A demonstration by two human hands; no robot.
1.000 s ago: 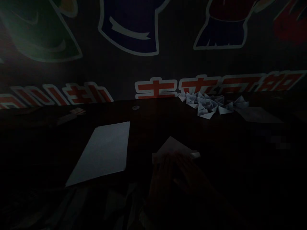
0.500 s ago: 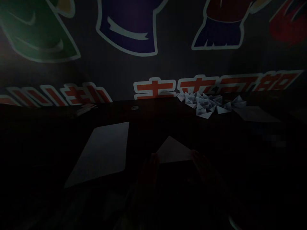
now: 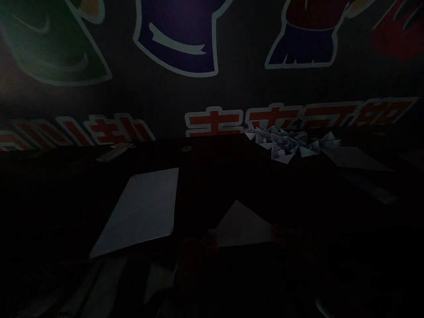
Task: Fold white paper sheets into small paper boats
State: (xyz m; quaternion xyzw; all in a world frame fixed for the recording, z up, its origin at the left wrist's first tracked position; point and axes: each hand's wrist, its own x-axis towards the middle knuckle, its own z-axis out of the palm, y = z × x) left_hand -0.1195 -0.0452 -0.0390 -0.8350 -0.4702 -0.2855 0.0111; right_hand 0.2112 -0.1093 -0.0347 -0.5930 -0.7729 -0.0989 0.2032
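Note:
The view is very dark. A pale sheet of paper folded into a triangle (image 3: 243, 226) is in front of me, its point turned away from me. My left hand (image 3: 198, 247) is at its left corner, with the fingers closed on that edge. At the opposite corner, my right hand (image 3: 289, 238) grips the paper, though its fingers are barely visible. To the left lies a stack of white paper (image 3: 142, 212) on the dark table. Several folded paper boats (image 3: 281, 143) are crowded together at the back right.
Beside the boats lies a flat sheet of paper (image 3: 356, 158). Small flat items (image 3: 115, 151) rest at the back left, and a small round object (image 3: 186, 149) is at the back middle. Behind the table stands a wall (image 3: 241, 88) with painted figures and orange characters.
Both hands and the folded paper have moved a little nearer to me. The picture has become darker around my hands. The boats and paper stack have stayed put.

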